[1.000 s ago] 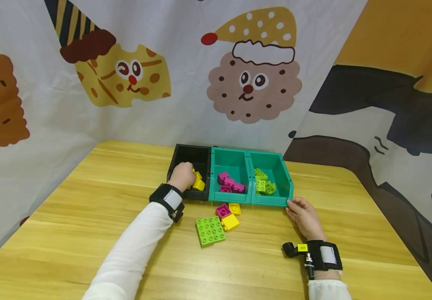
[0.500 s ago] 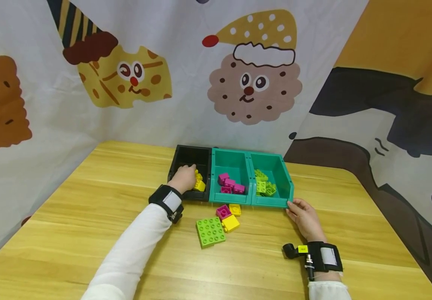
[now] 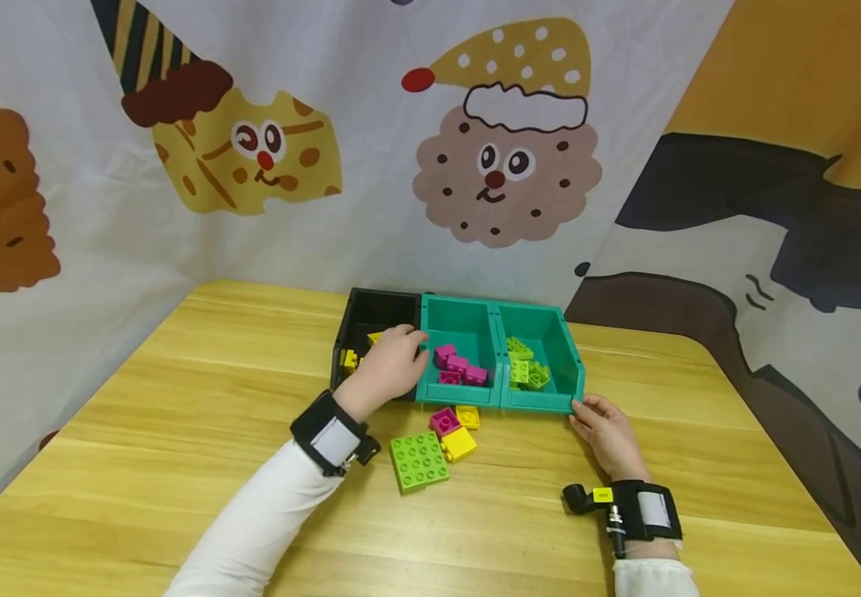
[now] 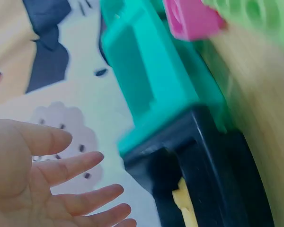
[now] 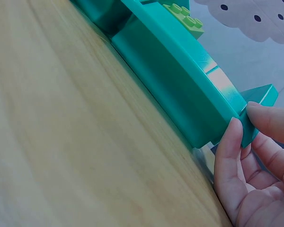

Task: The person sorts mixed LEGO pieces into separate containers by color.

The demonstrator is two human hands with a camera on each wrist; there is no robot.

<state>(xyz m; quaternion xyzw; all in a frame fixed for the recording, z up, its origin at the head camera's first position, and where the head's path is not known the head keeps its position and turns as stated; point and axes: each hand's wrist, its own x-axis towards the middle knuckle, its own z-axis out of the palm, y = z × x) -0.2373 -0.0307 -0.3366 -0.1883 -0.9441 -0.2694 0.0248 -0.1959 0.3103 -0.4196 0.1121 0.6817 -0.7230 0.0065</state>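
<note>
My left hand [image 3: 389,365] is over the right front of the black bin [image 3: 381,307], fingertips near the divider with the middle teal bin [image 3: 459,319]. In the left wrist view, the fingers of that hand [image 4: 19,175] are spread and hold nothing. Yellow bricks [image 3: 349,359] lie in the black bin, partly hidden by the hand. Magenta bricks [image 3: 456,365] sit in the middle bin. Lime bricks [image 3: 522,371] are in the right teal bin [image 3: 542,319]. My right hand [image 3: 610,435] pinches that bin's front right corner between thumb and fingers, as the right wrist view shows.
In front of the bins on the wooden table [image 3: 513,531] lie a square lime brick [image 3: 419,461], a magenta brick [image 3: 445,421], a yellow brick [image 3: 460,444] and a smaller yellow brick [image 3: 468,416]. A printed cloth [image 3: 371,249] hangs behind the table.
My left hand has come up from inside the black bin and shifted right, its fingers now straighter. Yellow bricks at the bin's left have come into view. The right hand stays put.
</note>
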